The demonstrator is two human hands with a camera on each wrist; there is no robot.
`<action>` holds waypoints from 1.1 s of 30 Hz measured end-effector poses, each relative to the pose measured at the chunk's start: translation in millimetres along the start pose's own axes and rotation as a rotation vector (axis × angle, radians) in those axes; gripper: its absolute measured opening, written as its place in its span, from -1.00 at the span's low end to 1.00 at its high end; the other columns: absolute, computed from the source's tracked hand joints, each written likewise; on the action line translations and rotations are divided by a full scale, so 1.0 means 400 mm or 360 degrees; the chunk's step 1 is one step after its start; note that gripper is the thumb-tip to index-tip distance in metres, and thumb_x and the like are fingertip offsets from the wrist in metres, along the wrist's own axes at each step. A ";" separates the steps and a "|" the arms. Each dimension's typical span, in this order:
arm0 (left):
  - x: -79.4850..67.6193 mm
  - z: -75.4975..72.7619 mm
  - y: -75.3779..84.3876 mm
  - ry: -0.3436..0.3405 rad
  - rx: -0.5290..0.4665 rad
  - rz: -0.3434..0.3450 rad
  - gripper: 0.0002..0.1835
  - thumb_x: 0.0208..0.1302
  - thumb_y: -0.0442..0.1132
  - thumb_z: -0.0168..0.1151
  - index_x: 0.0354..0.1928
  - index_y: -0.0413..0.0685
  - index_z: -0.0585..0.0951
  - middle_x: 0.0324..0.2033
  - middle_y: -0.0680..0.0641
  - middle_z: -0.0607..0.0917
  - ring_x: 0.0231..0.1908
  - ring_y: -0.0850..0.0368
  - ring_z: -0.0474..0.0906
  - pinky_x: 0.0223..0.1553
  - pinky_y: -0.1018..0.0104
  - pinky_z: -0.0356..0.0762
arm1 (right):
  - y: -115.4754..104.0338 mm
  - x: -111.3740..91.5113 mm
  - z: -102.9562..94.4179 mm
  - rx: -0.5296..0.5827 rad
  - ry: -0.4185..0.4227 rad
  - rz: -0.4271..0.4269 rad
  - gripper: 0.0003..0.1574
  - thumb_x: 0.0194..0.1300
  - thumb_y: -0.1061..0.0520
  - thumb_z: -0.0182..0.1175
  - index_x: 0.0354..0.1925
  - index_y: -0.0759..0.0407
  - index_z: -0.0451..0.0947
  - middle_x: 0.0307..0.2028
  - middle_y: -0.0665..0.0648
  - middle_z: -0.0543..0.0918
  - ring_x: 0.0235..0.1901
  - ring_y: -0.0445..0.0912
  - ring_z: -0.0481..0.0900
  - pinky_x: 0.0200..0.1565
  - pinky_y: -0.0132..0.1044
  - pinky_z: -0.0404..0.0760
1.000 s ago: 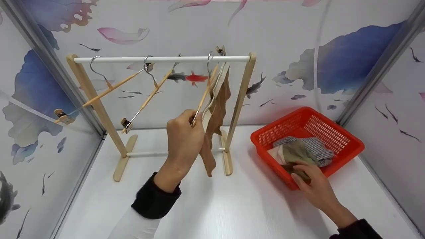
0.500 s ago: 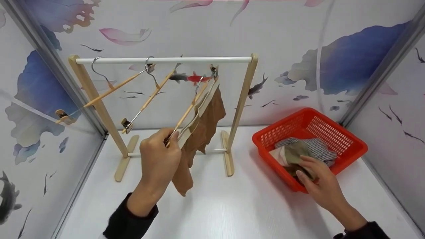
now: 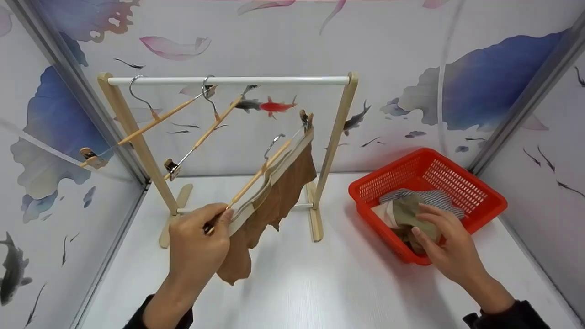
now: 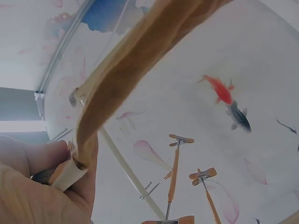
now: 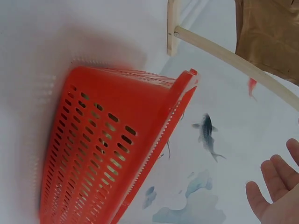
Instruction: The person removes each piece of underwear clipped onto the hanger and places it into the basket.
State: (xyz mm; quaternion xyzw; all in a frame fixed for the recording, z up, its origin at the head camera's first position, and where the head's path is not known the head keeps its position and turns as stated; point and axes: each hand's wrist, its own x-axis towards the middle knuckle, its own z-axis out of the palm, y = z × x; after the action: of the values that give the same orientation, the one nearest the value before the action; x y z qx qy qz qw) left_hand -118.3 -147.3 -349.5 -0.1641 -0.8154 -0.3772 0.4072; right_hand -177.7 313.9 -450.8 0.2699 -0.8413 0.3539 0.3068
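My left hand (image 3: 197, 244) grips the near clip end of a wooden clip hanger (image 3: 250, 183) in the head view. A brown garment (image 3: 287, 194) with a pale waistband hangs from it, its far end held by the other clip (image 3: 305, 119). The hanger's metal hook (image 3: 273, 145) is below and apart from the rack's white bar (image 3: 274, 81). Across the left wrist view, the brown cloth (image 4: 117, 79) stretches up from the fingers. Over the red basket (image 3: 365, 211), my right hand (image 3: 457, 249) hovers with loosely bent, parted fingers, close above an olive-green cloth (image 3: 408, 211) and holding nothing.
Two more clip hangers, a left one (image 3: 141, 130) and a middle one (image 3: 208, 135), hang on the rack. Wooden legs, the right one (image 3: 343, 114) included, stand on the white table (image 3: 320, 283). A striped cloth (image 3: 438, 197) lies in the basket. Patterned walls enclose the back and sides.
The left hand has brought the hanger with the brown garment off the bar, down and toward the left front. The right hand has lifted slightly from the cloth in the basket.
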 end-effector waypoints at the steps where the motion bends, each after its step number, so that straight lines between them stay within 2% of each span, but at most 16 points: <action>1: -0.005 -0.006 0.002 -0.0014 -0.0022 -0.0001 -0.85 0.09 -0.63 0.47 -0.32 -0.32 0.78 -0.43 -0.15 0.80 -0.47 0.08 0.76 -0.43 0.43 0.67 | -0.004 0.003 -0.003 0.0006 0.0002 0.0001 -0.43 0.00 0.55 0.46 0.03 0.33 0.70 0.17 0.35 0.66 0.27 -0.19 0.48 0.18 -0.60 0.42; 4: -0.018 -0.017 0.008 -0.0068 -0.0113 -0.0012 -0.81 0.07 -0.64 0.48 -0.32 -0.27 0.80 -0.42 -0.08 0.81 -0.49 0.15 0.71 -0.44 0.54 0.59 | -0.016 0.010 -0.012 0.0016 -0.0003 0.0018 -0.44 0.02 0.55 0.45 0.04 0.34 0.69 0.19 0.34 0.66 0.27 -0.18 0.48 0.19 -0.60 0.42; 7: -0.028 -0.020 0.007 -0.0127 -0.0208 -0.0029 -0.78 0.06 -0.65 0.48 -0.31 -0.23 0.81 -0.41 -0.04 0.82 -0.48 0.23 0.69 -0.45 0.55 0.58 | -0.028 0.014 -0.020 0.0003 -0.0024 0.0065 -0.46 0.04 0.55 0.46 0.04 0.34 0.69 0.21 0.33 0.65 0.28 -0.22 0.46 0.18 -0.61 0.42; 12: -0.033 -0.013 -0.007 -0.0236 -0.0348 -0.0044 -0.79 0.08 -0.62 0.49 -0.32 -0.20 0.82 -0.42 -0.03 0.81 -0.49 0.25 0.68 -0.48 0.53 0.57 | -0.042 0.021 -0.021 -0.0003 0.0026 0.0008 -0.37 -0.09 0.61 0.47 0.02 0.33 0.70 0.17 0.34 0.66 0.25 -0.20 0.48 0.17 -0.61 0.42; 17: -0.034 -0.003 -0.024 -0.0349 -0.0531 -0.0052 -0.80 0.10 -0.59 0.50 -0.34 -0.15 0.82 -0.47 0.02 0.79 -0.55 0.26 0.63 -0.52 0.52 0.53 | -0.062 0.032 -0.022 0.0027 0.0048 -0.0042 -0.28 -0.18 0.66 0.47 0.02 0.33 0.69 0.19 0.22 0.67 0.24 -0.20 0.49 0.17 -0.59 0.44; 24: -0.036 0.017 -0.037 -0.0512 -0.0669 0.0002 -0.79 0.12 -0.57 0.49 -0.35 -0.10 0.81 -0.50 0.06 0.77 -0.60 0.34 0.47 -0.60 0.49 0.44 | -0.115 0.051 -0.028 0.0142 0.0011 -0.0022 -0.25 -0.13 0.64 0.46 0.10 0.33 0.66 0.25 0.12 0.64 0.27 -0.18 0.51 0.24 -0.51 0.45; 30: -0.036 0.039 -0.040 -0.0645 -0.0768 0.0110 -0.82 0.16 -0.55 0.48 -0.33 -0.12 0.81 -0.45 0.00 0.79 -0.60 0.34 0.48 -0.62 0.50 0.44 | -0.147 0.074 -0.037 0.0198 -0.0116 -0.0016 -0.11 -0.08 0.57 0.49 0.28 0.34 0.55 0.29 0.22 0.60 0.32 -0.18 0.47 0.26 -0.50 0.42; 33: -0.034 0.051 -0.038 -0.0702 -0.0799 0.0147 -0.83 0.18 -0.54 0.48 -0.34 -0.10 0.81 -0.46 0.00 0.79 -0.59 0.35 0.47 -0.61 0.51 0.42 | -0.159 0.087 -0.039 0.0195 -0.0161 -0.0049 -0.03 -0.12 0.53 0.53 0.32 0.34 0.51 0.30 0.28 0.59 0.33 -0.16 0.45 0.30 -0.47 0.37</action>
State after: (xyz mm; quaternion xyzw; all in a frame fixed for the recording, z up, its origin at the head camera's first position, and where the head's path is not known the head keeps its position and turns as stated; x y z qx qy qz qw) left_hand -129.4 -141.6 -375.3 -0.3738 -0.7572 -0.5028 0.1846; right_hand -153.0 279.2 -390.2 0.3187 -0.8282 0.3858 0.2524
